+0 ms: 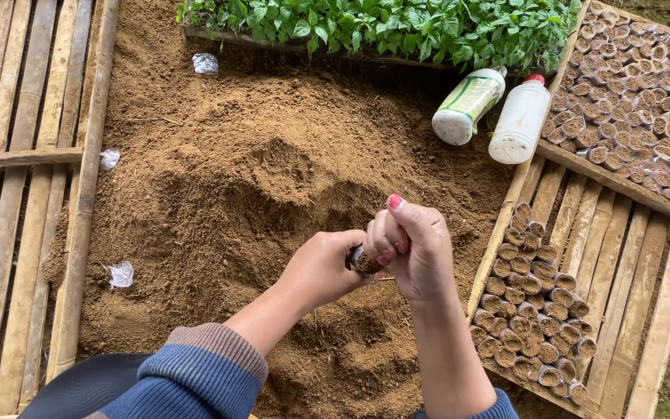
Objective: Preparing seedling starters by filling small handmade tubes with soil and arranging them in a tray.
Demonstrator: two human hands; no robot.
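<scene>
Both my hands meet over a heap of brown soil (257, 194). My left hand (321, 268) grips a small soil-filled seedling pot (364, 261). My right hand (412, 248) is closed over the pot's top, fingers pressing on it, nails painted pink. I wear blue striped sleeves. To the right, a bamboo-slat tray (622, 271) holds several filled small pots (533, 302) packed in rows.
Two white plastic bottles (468, 105) (519, 120) lie at the soil's far right edge. Green seedlings (381, 23) grow along the top. Another tray of filled pots (633, 93) sits at upper right. Bamboo slats (9, 155) line the left. Small plastic scraps (121, 273) lie on the soil.
</scene>
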